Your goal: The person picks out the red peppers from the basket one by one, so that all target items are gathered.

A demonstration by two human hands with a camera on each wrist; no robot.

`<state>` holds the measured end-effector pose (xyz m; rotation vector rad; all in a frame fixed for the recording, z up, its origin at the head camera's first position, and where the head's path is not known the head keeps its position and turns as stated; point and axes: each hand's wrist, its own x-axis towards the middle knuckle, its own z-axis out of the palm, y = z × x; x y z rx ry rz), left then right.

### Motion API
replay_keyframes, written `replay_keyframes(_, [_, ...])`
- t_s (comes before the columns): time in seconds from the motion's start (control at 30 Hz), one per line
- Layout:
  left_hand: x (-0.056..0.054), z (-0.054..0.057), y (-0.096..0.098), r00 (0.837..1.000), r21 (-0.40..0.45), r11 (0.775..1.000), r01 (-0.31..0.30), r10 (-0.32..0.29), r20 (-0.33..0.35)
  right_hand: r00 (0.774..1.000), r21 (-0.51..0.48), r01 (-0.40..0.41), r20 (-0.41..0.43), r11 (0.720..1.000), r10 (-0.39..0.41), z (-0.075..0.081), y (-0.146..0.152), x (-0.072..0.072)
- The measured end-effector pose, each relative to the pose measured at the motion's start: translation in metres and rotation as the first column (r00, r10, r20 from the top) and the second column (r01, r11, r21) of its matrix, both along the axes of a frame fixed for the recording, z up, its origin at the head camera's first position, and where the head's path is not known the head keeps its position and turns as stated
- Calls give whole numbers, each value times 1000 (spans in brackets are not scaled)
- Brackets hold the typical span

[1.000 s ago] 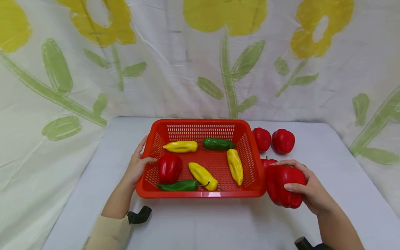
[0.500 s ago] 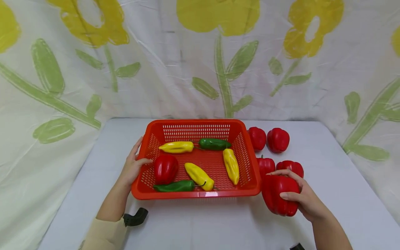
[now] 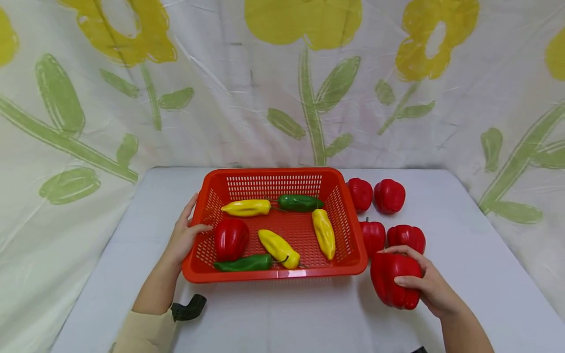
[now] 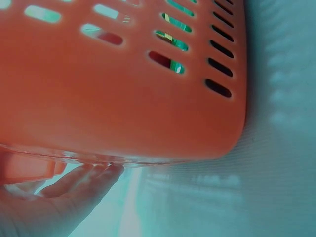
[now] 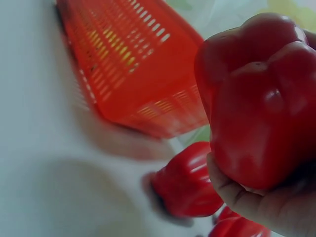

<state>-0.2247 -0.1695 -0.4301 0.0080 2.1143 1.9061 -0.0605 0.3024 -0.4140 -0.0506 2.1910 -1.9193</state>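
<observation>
A red plastic basket (image 3: 265,275) with slotted walls stands in the middle of the table. My left hand (image 3: 182,241) holds its left side, thumb over the rim and fingers along the outside; the left wrist view shows the fingers (image 4: 94,187) against the wall. My right hand (image 3: 437,289) grips a large red bell pepper (image 3: 394,280) just off the basket's front right corner, raised over the table in the right wrist view. In the basket lie a red bell pepper (image 3: 231,239), two green peppers (image 3: 301,203) and three yellow peppers (image 3: 324,234).
On the table (image 3: 273,323), right of the basket, stand several more red bell peppers (image 3: 389,196); one (image 3: 372,237) is close to its wall and another (image 3: 406,238) is just behind my right hand. A flower-patterned cloth (image 3: 220,122) hangs behind the table.
My right hand, with the bell pepper, has come lower and nearer to me, uncovering another bell pepper behind it. The whole view has shifted slightly; my left hand stays on the basket.
</observation>
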Motion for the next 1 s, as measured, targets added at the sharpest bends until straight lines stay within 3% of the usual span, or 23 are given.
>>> replay_keyframes(0.2, [1, 2, 0, 1000, 13, 1000, -2, 2, 1, 999, 15, 11, 49, 1000, -12, -8, -4, -2])
replay_keyframes(0.57, [3, 2, -5, 1000, 19, 1000, -21, 21, 3, 999, 56, 12, 49, 998, -15, -22, -9, -7])
replay_keyframes(1.0, [1, 2, 1, 1000, 18, 1000, -20, 19, 16, 993, 104, 46, 107, 993, -57, -27, -5, -2])
